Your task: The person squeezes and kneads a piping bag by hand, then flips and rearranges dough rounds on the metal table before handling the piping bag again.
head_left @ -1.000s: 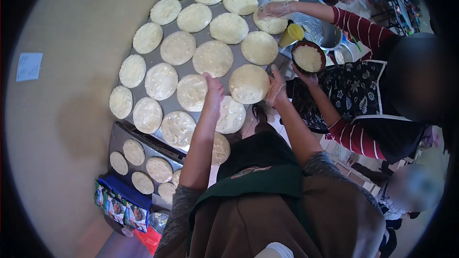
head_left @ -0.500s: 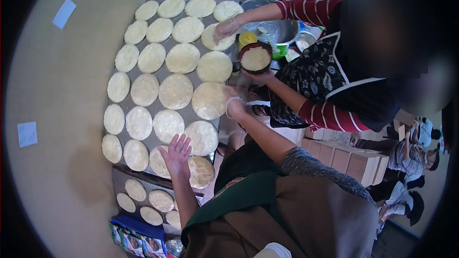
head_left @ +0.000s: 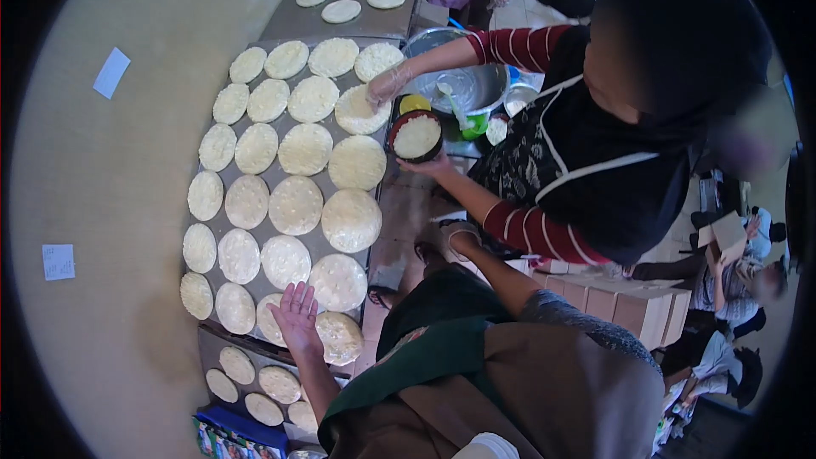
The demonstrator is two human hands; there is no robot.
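Note:
My left hand (head_left: 295, 320) is held palm up with its fingers spread, over the near edge of the rows of pale dough rounds (head_left: 297, 205). Nothing lies in it. My right hand (head_left: 459, 231) hangs low beside the grey table (head_left: 280, 49), close to the co-worker's apron; its fingers cannot be made out. A co-worker's gloved hand (head_left: 388, 87) touches a round (head_left: 360, 112) coated with a pale topping. The co-worker's other hand (head_left: 432, 167) supports a dark bowl (head_left: 417, 137) of white crumbly topping.
Beside the co-worker stand a metal basin (head_left: 472, 85), a yellow cup (head_left: 415, 104) and a green container (head_left: 475, 127). More rounds lie on a far table (head_left: 289, 25) and a near tray (head_left: 246, 342). Cardboard boxes (head_left: 633, 310) and other people are at the right.
My right hand has moved off the edge of a round and down beside the table. My left hand has drawn back and turned palm up. The camera view has shifted.

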